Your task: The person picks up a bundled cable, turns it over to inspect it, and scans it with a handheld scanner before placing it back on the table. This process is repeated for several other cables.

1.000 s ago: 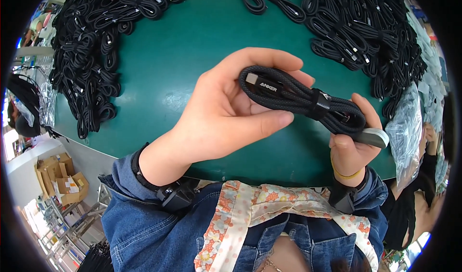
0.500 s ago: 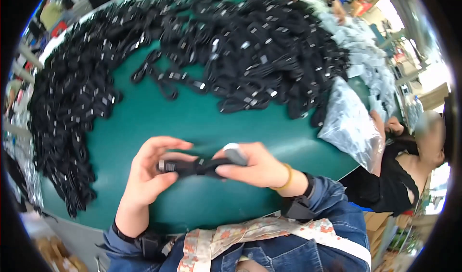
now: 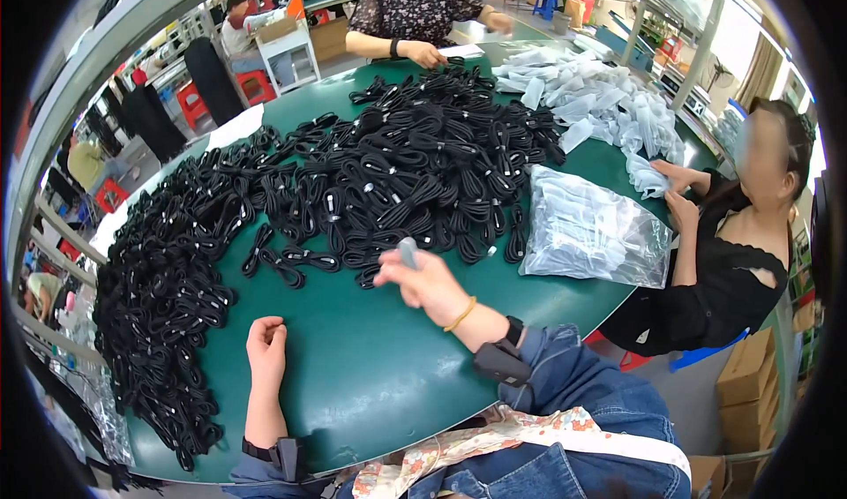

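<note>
My left hand hovers over the near left part of the green tabletop, its fingers curled in and nothing showing in them. My right hand is raised just short of the large pile of coiled black cables, fingers apart and no cable in them. A grey piece, which looks like a finger cover, sits at one of its fingers. A few cable bundles lie loose at the pile's near edge, between my two hands.
A clear plastic bag of pale packets lies to the right, near a seated co-worker handling loose pale sleeves. Across the table, another person has a hand at the cables. Cardboard boxes stand on the floor at right.
The black cable bundle that both hands held is out of them. My hands have separated, the right toward the pile. The view has tilted up, showing more of the room.
</note>
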`<state>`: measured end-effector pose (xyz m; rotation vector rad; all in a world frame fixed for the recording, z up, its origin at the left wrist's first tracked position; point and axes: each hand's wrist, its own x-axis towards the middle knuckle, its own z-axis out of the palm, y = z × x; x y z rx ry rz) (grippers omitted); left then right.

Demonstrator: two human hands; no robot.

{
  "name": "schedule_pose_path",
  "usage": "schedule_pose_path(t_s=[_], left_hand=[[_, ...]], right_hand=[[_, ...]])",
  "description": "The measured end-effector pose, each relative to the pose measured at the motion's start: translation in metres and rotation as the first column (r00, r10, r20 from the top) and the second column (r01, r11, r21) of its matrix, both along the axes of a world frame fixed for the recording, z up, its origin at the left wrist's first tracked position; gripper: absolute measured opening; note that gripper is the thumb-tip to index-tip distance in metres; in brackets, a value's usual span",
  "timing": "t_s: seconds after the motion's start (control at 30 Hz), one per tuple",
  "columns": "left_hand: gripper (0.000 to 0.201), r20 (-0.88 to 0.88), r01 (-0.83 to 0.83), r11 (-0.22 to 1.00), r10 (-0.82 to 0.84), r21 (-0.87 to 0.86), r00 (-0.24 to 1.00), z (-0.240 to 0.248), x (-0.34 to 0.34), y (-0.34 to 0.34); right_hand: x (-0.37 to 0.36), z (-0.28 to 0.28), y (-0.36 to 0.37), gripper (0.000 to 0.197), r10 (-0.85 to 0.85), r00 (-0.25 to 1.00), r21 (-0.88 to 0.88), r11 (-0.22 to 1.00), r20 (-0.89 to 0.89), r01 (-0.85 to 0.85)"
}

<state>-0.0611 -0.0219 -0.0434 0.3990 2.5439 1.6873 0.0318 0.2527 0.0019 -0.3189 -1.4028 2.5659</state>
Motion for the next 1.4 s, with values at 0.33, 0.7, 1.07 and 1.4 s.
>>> schedule_pose_path(t_s=[0.33,0.7,1.07,1.4], left_hand=[[0.040,-0.785,-0.694,0.391,-0.143,-0.604,0.603,0.084,-0.097,-0.056],[0.049,-0.344,-0.369,0.276,0.134,-0.888,0.929,0.072,-0.080,-0.052],[0.043,-0.361,-0.232,0.399,-0.286,-0.887,0.887,0.036,-0.039,-0.047],[0.024,-0.025,-0.081,0.993,0.083,0.083,0.996,0.057,0.023,0.015]], right_hand=[[0.000,-0.045,-0.023,0.019,0.076,0.996,0.806,0.587,0.036,-0.074],[0.004,-0.044,-0.021,0.015,0.144,0.989,0.876,0.473,0.026,-0.091],[0.008,-0.048,-0.033,0.014,0.008,0.999,0.868,0.495,-0.042,0.033],[0.017,-0.046,-0.050,0.027,0.112,0.981,0.756,0.652,-0.161,0.050]])
